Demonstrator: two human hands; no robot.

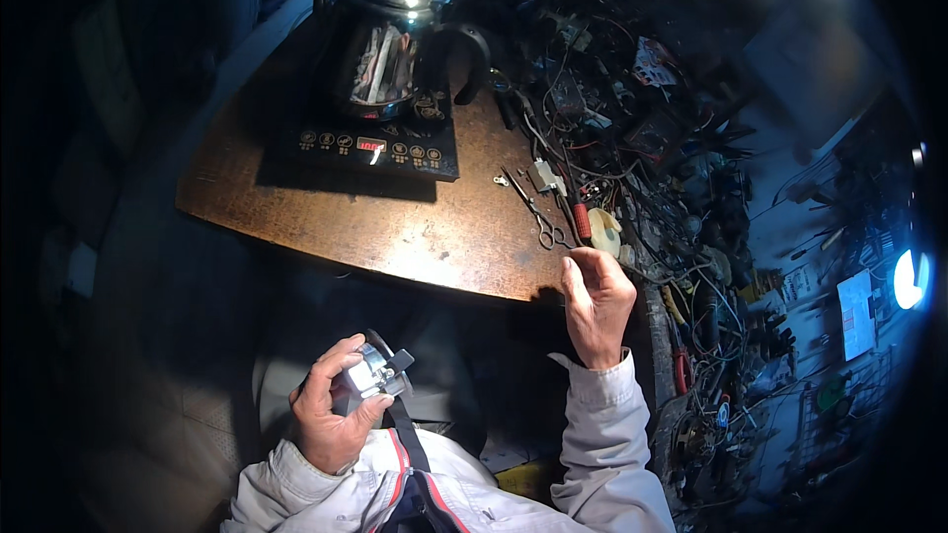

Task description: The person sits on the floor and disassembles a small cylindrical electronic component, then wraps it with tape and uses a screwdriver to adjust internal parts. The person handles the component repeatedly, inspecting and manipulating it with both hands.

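my left grip (328, 413) is closed on a small metal part (367, 375), thumb at its near side and fingers round its far side, holding it above my lap, short of the counter (395, 242). a dark tab stands out from the part's right side; the finer fittings are too small to read. my right grip (598, 308) is raised at the counter's near edge, thumb and forefinger drawn close together, just beside the rings of the scissors (538, 217); whether they pinch anything i cannot tell. past them lie a red handle (582, 221) and a cream piece (604, 233), near my fingertips. i judge the step in hand to be steadying the part with one hand while the other fetches or sets down something small at the counter. if so, the next move calls for keeping the part steady with its fittings turned up to the light, and bringing the right fingers over to it without dragging the scissors or catching the wires (632, 173). the kettle (385, 59) sits well apart, on the hot plate (326, 160).
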